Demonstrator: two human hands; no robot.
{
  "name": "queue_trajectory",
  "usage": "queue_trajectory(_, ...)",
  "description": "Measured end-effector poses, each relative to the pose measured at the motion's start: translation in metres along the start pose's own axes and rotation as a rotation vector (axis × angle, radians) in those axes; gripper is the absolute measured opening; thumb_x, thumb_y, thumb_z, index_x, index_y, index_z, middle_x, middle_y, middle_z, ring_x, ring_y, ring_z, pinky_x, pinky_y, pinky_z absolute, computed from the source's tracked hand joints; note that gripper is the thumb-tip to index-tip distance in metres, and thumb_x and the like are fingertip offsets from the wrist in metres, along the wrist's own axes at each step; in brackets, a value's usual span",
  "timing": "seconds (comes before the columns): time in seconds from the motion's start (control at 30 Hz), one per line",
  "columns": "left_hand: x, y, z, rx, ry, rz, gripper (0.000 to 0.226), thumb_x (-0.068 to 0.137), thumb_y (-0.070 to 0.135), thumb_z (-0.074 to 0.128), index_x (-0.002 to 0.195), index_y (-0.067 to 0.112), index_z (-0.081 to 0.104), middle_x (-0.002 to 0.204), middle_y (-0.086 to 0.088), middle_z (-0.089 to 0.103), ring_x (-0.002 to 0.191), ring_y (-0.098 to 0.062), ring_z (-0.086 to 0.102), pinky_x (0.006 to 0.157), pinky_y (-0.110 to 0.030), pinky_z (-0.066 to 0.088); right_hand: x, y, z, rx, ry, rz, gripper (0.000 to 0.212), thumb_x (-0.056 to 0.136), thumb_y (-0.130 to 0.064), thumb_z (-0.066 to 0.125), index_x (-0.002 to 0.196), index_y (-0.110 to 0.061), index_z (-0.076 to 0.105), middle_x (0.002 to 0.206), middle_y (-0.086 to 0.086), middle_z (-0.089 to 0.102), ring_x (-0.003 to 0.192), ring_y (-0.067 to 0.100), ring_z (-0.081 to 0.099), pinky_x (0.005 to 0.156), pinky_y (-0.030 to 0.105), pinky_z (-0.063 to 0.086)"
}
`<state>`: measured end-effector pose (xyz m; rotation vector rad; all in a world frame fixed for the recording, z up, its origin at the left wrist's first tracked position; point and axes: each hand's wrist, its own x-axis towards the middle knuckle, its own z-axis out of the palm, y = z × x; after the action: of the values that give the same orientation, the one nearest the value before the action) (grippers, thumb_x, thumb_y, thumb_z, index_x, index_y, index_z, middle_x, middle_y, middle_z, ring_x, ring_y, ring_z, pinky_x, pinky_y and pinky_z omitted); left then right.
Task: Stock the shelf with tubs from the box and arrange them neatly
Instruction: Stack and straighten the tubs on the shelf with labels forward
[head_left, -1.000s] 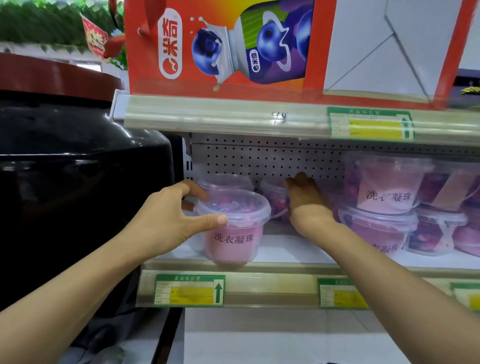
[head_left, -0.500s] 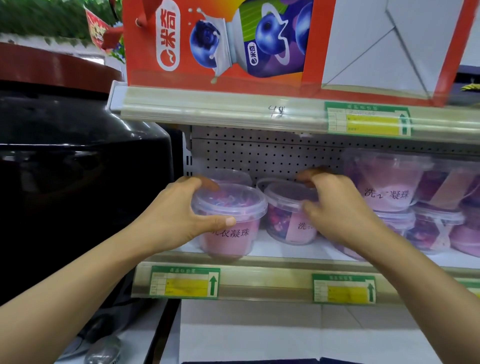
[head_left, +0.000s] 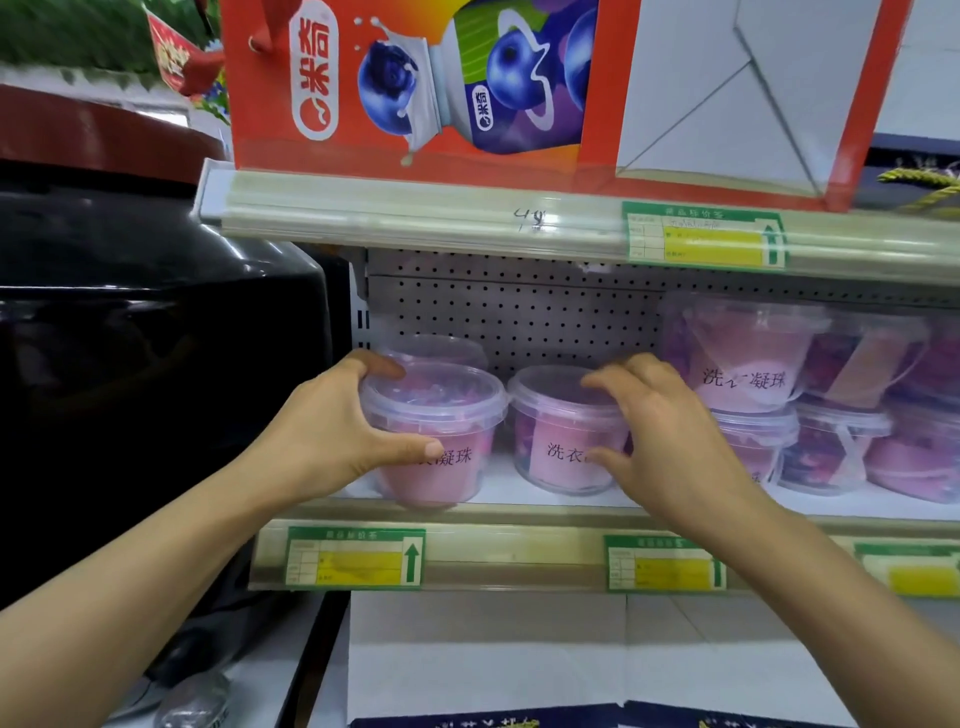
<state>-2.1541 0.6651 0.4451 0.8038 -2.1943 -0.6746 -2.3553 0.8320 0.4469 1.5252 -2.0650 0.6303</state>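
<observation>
Arranging step, by the look of it: two tubs side by side at the front left of the shelf (head_left: 519, 512), being squared up with their labels facing out. Next move probably calls for nudging the right-hand one forward, level with its neighbour, and turning its label fully front (half hidden behind the fingers just now).

Left hand (head_left: 332, 436) wrapped round the left tub (head_left: 434, 431), fingers curled over the far rim of the lid and thumb pressed across the pink label; a firm grasp, tub standing upright near the front left corner. Right hand (head_left: 660, 441) on the second tub (head_left: 563, 431), fingers spread and bent over the lid, thumb low against the wall; a loose, wide grip rather than a clench. Another tub just behind the left one, mostly hidden. Further right, stacked tubs (head_left: 748, 358) two high along the same shelf.
</observation>
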Motion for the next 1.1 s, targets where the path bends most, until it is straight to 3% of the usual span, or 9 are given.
queue_trajectory(0.17, -0.002, -0.003, 0.000, 0.001, -0.031, 0.016, 0.078, 0.051, 0.043, 0.087, 0.118, 0.032, 0.048, 0.111, 0.010, 0.060, 0.100, -0.011, 0.059, 0.092, -0.032, 0.050, -0.004, 0.003, -0.001, 0.025, 0.049, 0.067, 0.025, 0.078, -0.005, 0.069, 0.096, -0.012, 0.053, 0.098, 0.005, 0.062, 0.086, 0.030, 0.059, 0.062, 0.039, 0.048)
queue_trajectory(0.27, -0.005, -0.004, 0.001, -0.016, -0.035, 0.031, 0.071, 0.057, 0.036, 0.087, 0.116, 0.035, 0.046, 0.113, 0.013, 0.058, 0.104, -0.009, 0.058, 0.094, -0.030, 0.048, -0.014, -0.003, -0.004, 0.038, 0.165, 0.078, 0.020, 0.080, -0.008, 0.068, 0.095, -0.013, 0.055, 0.094, 0.002, 0.064, 0.079, 0.027, 0.057, 0.053, 0.031, 0.039)
queue_trajectory(0.37, -0.009, -0.003, 0.000, -0.016, -0.050, 0.049, 0.070, 0.061, 0.034, 0.085, 0.117, 0.040, 0.044, 0.115, 0.019, 0.055, 0.109, -0.007, 0.054, 0.097, -0.027, 0.045, -0.029, -0.014, -0.017, 0.033, 0.299, 0.043, 0.022, 0.076, -0.004, 0.071, 0.091, -0.011, 0.057, 0.089, 0.006, 0.066, 0.068, 0.029, 0.059, 0.048, 0.031, 0.042)
queue_trajectory(0.57, -0.012, -0.002, -0.001, -0.004, -0.044, 0.075, 0.073, 0.065, 0.032, 0.084, 0.126, 0.034, 0.044, 0.116, 0.021, 0.050, 0.110, -0.003, 0.049, 0.094, -0.021, 0.040, -0.037, -0.035, -0.046, 0.045, 0.490, -0.078, 0.021, 0.077, 0.000, 0.070, 0.095, -0.006, 0.060, 0.092, 0.008, 0.065, 0.075, 0.030, 0.062, 0.056, 0.039, 0.050)
queue_trajectory(0.73, -0.012, -0.007, -0.002, -0.043, -0.054, 0.078, 0.074, 0.066, 0.031, 0.084, 0.128, 0.032, 0.044, 0.119, 0.020, 0.052, 0.111, -0.004, 0.051, 0.094, -0.019, 0.038, -0.014, -0.064, -0.037, 0.146, 0.588, -0.193, 0.018, 0.078, -0.006, 0.061, 0.096, -0.005, 0.060, 0.095, 0.008, 0.061, 0.082, 0.020, 0.055, 0.064, 0.029, 0.043)
queue_trajectory(0.93, -0.012, -0.015, -0.007, -0.143, -0.084, 0.061, 0.095, 0.053, 0.043, 0.086, 0.134, 0.031, 0.038, 0.129, 0.016, 0.051, 0.119, -0.003, 0.049, 0.105, -0.028, 0.039, 0.021, -0.087, -0.014, 0.186, 0.634, -0.190, 0.026, 0.079, -0.009, 0.060, 0.104, -0.005, 0.065, 0.100, 0.012, 0.061, 0.080, 0.029, 0.060, 0.049, 0.043, 0.051)
queue_trajectory(1.03, -0.015, -0.009, -0.008, -0.224, -0.062, 0.081, 0.096, 0.050, 0.056, 0.083, 0.131, 0.030, 0.040, 0.120, 0.025, 0.051, 0.113, 0.007, 0.050, 0.098, -0.020, 0.041, 0.023, -0.093, 0.002, 0.203, 0.625, -0.161, 0.041, 0.075, -0.005, 0.070, 0.115, -0.004, 0.062, 0.109, 0.017, 0.056, 0.092, 0.023, 0.054, 0.062, 0.041, 0.055)
queue_trajectory(1.1, -0.014, -0.007, -0.008, -0.235, -0.052, 0.085, 0.097, 0.048, 0.068, 0.076, 0.129, 0.029, 0.041, 0.120, 0.025, 0.052, 0.112, 0.008, 0.051, 0.097, -0.020, 0.042, 0.016, -0.094, 0.011, 0.257, 0.588, -0.122, 0.057, 0.070, -0.001, 0.076, 0.123, 0.000, 0.055, 0.118, 0.020, 0.050, 0.104, 0.017, 0.044, 0.088, 0.023, 0.044)
